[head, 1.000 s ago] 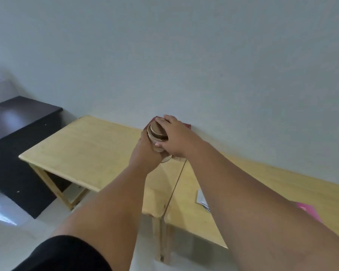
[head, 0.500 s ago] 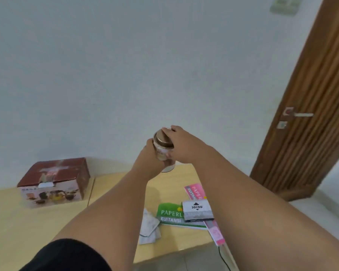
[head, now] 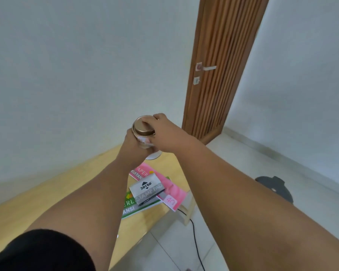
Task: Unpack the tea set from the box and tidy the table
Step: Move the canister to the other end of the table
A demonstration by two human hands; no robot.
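Both hands carry a lidded jar above the far end of the tabletop.

We see the wooden tabletop (head: 82, 184) running toward the wall, and on it a green receipt book (head: 143, 207) under a pink one (head: 171, 192), with a grey stamp pad box (head: 147, 189) on top. Our left hand (head: 134, 144) wraps the body of the jar (head: 144, 140) while our right hand (head: 164, 132) closes over its coppery lid (head: 143, 127); the jar is held up off the surface, above a small white disc-like thing (head: 155, 155) we cannot identify. We judge this a tidying step: next the jar needs a free spot and a level set-down. Its contents are hidden, and the tea set box is out of view.
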